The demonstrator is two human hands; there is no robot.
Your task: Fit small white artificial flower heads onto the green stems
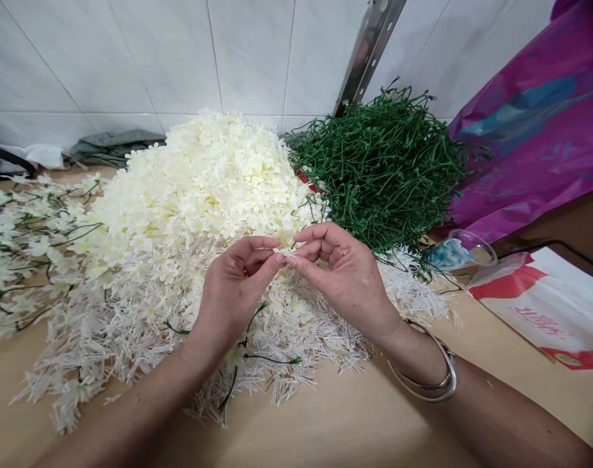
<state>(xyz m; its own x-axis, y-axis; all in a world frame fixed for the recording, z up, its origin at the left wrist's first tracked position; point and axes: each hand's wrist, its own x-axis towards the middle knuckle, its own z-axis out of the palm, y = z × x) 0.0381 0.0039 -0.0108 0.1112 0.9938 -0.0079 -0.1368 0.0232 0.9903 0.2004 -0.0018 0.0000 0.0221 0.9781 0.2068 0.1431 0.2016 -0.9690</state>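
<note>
Fingers of our L hand (238, 276) & R hand (347, 276) are pinched narrow, tips close tog.; lg. flower pile (228, 175), white/pale yellow, lies behind & below them; green stem bunch (384, 169), next in size, sits beyond our R hand; smallest is the white piece (287, 251), held betw. our thumb & index tips, both hands on it; exact shape we can't tell.

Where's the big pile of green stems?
In the head view, the green stems are piled right of centre, beyond the right hand, between the white flowers and the purple bag.
</note>
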